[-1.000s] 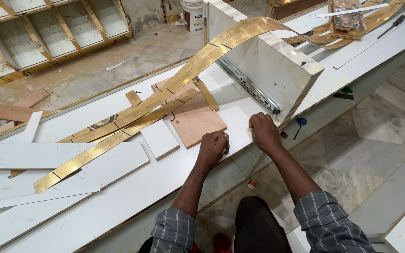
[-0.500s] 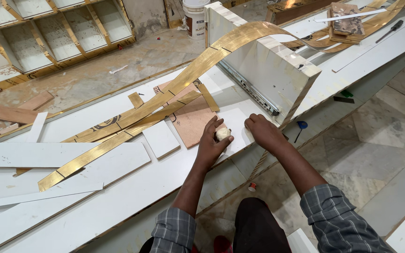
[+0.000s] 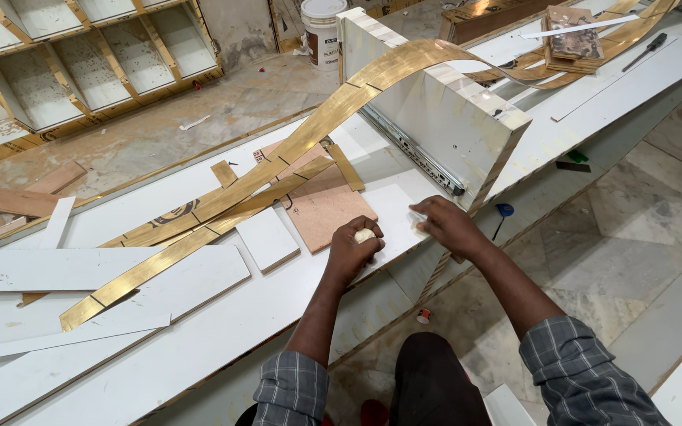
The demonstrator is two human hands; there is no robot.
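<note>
My left hand [image 3: 352, 248] is closed around a small pale lump, pressing on a white panel [image 3: 392, 209] at the front edge of the long white work board [image 3: 222, 323]. Beside it my right hand [image 3: 447, 225] rests on the same panel with a bit of white material under its fingers. A brown plywood piece [image 3: 325, 209] lies just left of the panel. Long gold edging strips [image 3: 199, 213] curve from the left across the board and over a white drawer box [image 3: 444, 118] standing on its side behind my hands.
Loose white boards [image 3: 80, 272] lie at the left. A white bucket [image 3: 324, 31] and open white shelving [image 3: 80, 59] stand on the floor beyond. A small red object [image 3: 423, 315] and a blue one [image 3: 504, 211] lie on the marble floor below.
Both hands slid a little up and left along the white panel. My left hand turned, so the pale lump in it now shows.
</note>
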